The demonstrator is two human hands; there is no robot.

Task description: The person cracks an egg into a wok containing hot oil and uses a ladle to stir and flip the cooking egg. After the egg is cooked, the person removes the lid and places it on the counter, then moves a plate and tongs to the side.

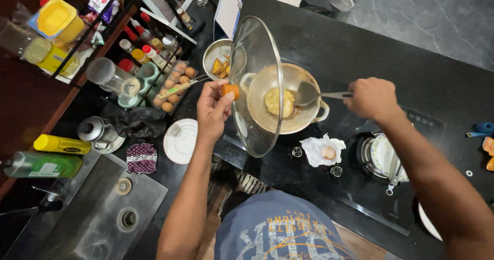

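My left hand grips the orange knob of a glass lid and holds it tilted on edge beside a metal wok. Inside the wok a yellow round of food fries in oil. My right hand holds the handle of a metal ladle, whose bowl rests in the wok next to the food. The wok sits on a black cooktop.
A strainer bowl of fried pieces and a tray of eggs stand beyond the lid. Left are a white round plate, a sink, bottles and jars on a rack. Crumpled paper with an eggshell and a steel pot lie nearer.
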